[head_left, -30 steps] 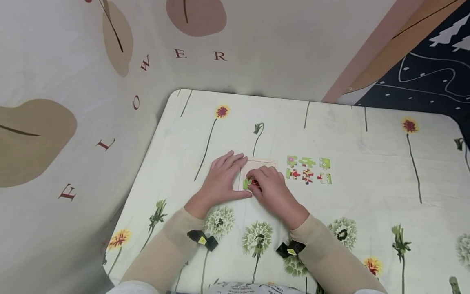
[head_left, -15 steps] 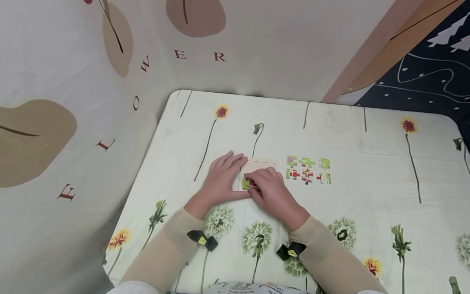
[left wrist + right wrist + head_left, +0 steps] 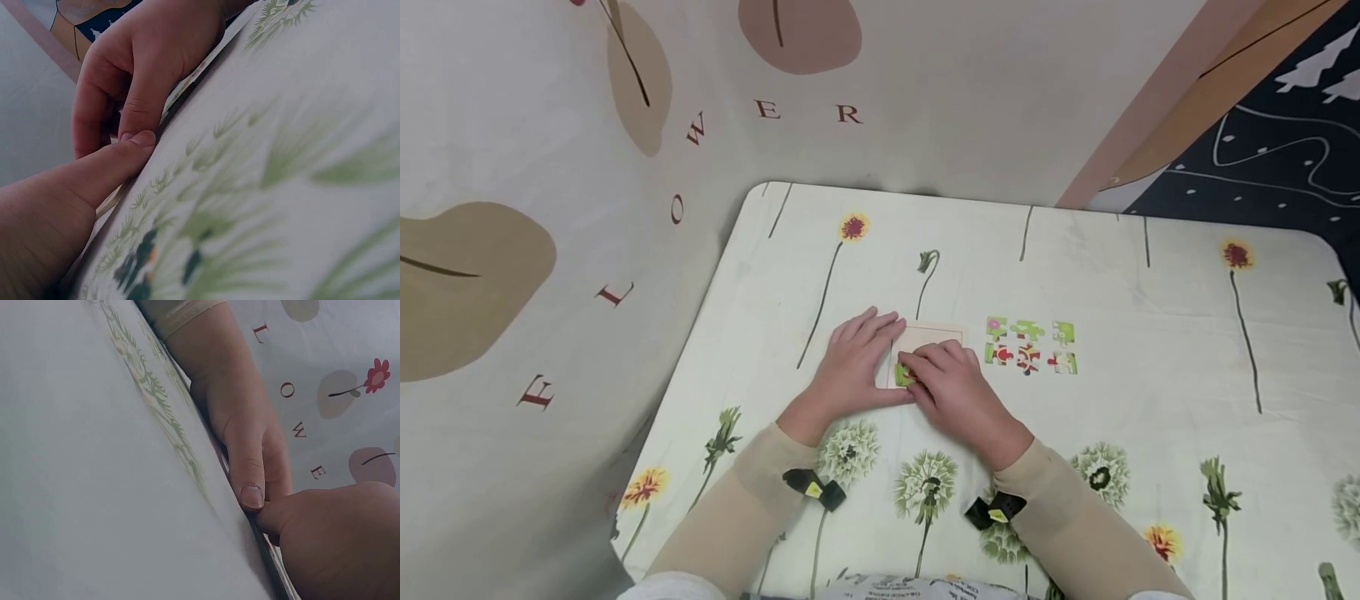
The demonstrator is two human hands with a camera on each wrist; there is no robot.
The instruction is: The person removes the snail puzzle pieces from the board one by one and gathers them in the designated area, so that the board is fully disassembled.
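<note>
A small pale puzzle board [image 3: 928,335] lies flat on the table. My left hand [image 3: 850,371] rests at its left side, fingers extended and thumb along the near edge. My right hand [image 3: 957,385] bends over the board, thumb and fingers pinching a jigsaw piece at the lower left; most of that piece is hidden. Green and red printing [image 3: 903,375] shows beside the fingertips. In the left wrist view, the right hand [image 3: 150,50] meets the tip of the left thumb. The right wrist view also has the left hand [image 3: 237,419] beside the right hand [image 3: 350,534].
To the right of the board, several loose jigsaw pieces [image 3: 1027,359] lie in two rows, green above and red-and-white below. The table wears a white flowered cloth [image 3: 1120,333]. A printed curtain [image 3: 970,100] hangs behind and along the left side.
The right hand's fingers have shifted slightly left and down over the board's lower left corner, still pinching the jigsaw piece. My left hand and the loose pieces have stayed in place.
</note>
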